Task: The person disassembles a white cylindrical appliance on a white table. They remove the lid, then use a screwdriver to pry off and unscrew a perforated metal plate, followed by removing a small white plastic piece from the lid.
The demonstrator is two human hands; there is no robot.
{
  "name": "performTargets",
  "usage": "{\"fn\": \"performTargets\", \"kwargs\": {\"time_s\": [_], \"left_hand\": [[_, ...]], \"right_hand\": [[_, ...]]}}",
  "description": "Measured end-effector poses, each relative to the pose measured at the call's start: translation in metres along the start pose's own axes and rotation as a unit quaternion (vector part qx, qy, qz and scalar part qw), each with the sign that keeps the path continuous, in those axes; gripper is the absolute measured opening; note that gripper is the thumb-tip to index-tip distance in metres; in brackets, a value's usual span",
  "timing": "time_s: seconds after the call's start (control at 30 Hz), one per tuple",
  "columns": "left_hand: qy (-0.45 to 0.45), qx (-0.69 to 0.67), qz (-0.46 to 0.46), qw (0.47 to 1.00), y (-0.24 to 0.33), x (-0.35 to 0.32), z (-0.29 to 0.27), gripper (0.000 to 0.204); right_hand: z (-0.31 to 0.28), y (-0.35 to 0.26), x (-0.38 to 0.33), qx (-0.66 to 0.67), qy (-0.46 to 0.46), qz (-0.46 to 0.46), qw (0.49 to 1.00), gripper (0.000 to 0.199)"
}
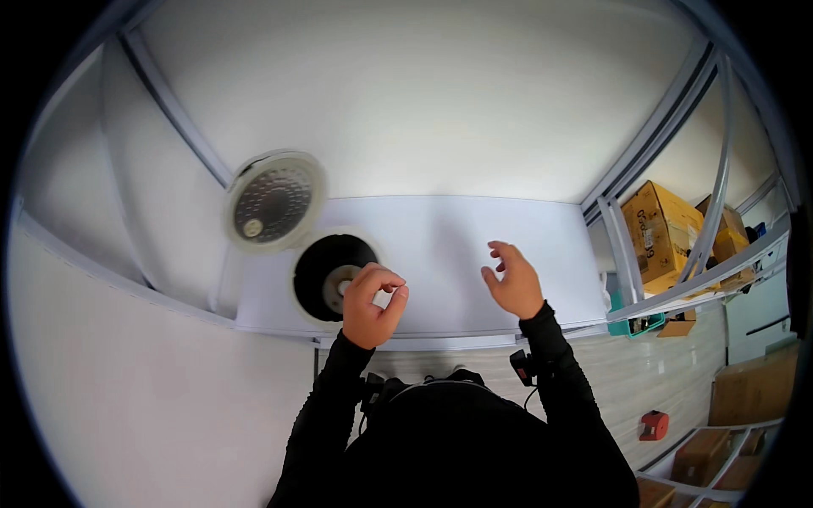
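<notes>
An appliance that looks like a rice cooker (305,320) stands at the left of the white table, its round lid (278,201) swung up behind it. Inside its black cavity a pale round plate (334,292) shows, with no inner pot. My left hand (369,306) is over the cooker's right side, covering part of the opening. Its fingers are curled, thumb and forefinger tips close together, and I see nothing between them. Further right, my right hand (515,284) hovers above the tabletop with thumb and fingers apart, holding nothing.
The white tabletop (440,254) ends at a pale back wall, with metal frame posts at both sides. Cardboard boxes (659,233) sit on a rack at the right. A teal bin (622,327) and a red object (653,425) are lower right.
</notes>
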State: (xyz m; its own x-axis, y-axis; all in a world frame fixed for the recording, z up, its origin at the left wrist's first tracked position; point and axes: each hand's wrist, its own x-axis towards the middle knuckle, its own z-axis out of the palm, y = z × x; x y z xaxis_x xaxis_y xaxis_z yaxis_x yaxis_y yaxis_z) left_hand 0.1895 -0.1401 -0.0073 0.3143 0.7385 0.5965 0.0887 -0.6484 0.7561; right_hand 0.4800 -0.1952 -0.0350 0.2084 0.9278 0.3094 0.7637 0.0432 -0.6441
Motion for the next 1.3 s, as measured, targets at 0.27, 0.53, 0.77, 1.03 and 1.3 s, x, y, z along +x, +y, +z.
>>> {"fn": "performTargets", "kwargs": {"time_s": [0.27, 0.53, 0.77, 1.03, 1.3], "left_hand": [[-0.147, 0.079, -0.135, 0.977, -0.01, -0.03, 0.141, 0.011], [-0.142, 0.143, -0.211, 0.956, -0.011, -0.07, 0.167, 0.013], [-0.107, 0.157, -0.234, 0.954, 0.0, -0.085, 0.173, 0.013], [-0.087, 0.19, -0.229, 0.951, 0.012, -0.09, 0.156, 0.013], [-0.011, 0.21, -0.14, 0.968, 0.046, -0.077, 0.112, 0.011]], "right_hand": [[-0.019, 0.147, -0.043, -0.162, -0.093, 0.01, 0.982, 0.057], [-0.02, 0.188, -0.051, -0.126, -0.212, 0.012, 0.969, 0.073], [0.0, 0.191, -0.046, -0.104, -0.25, -0.011, 0.963, 0.073], [-0.008, 0.19, -0.024, -0.046, -0.249, 0.007, 0.967, 0.06], [-0.054, 0.103, 0.011, 0.156, -0.092, -0.12, 0.976, 0.039]]}}
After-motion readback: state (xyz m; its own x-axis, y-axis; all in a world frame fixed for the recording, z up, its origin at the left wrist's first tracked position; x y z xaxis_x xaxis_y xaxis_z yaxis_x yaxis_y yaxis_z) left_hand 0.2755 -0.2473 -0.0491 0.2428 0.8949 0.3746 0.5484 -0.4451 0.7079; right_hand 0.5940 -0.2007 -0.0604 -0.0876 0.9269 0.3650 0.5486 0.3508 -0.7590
